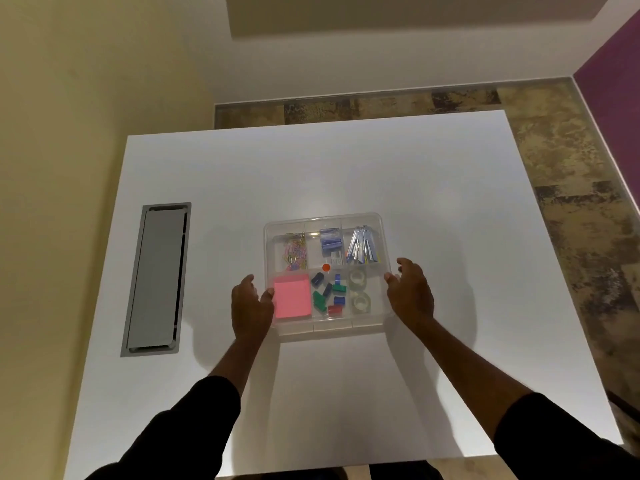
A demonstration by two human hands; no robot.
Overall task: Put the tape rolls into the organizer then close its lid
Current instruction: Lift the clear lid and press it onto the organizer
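A clear plastic organizer sits in the middle of the white table. Two clear tape rolls lie one behind the other in its near right compartment. A transparent lid seems to lie flat over the compartments; I cannot tell whether it is latched. My left hand is at the organizer's left edge, fingers apart, thumb at the rim by the pink notes. My right hand is against the right edge with fingers spread, holding nothing.
Other compartments hold pink sticky notes, coloured clips, paper clips, staple boxes and small staplers. A grey cable hatch is set into the table at the left. Walls stand left and behind.
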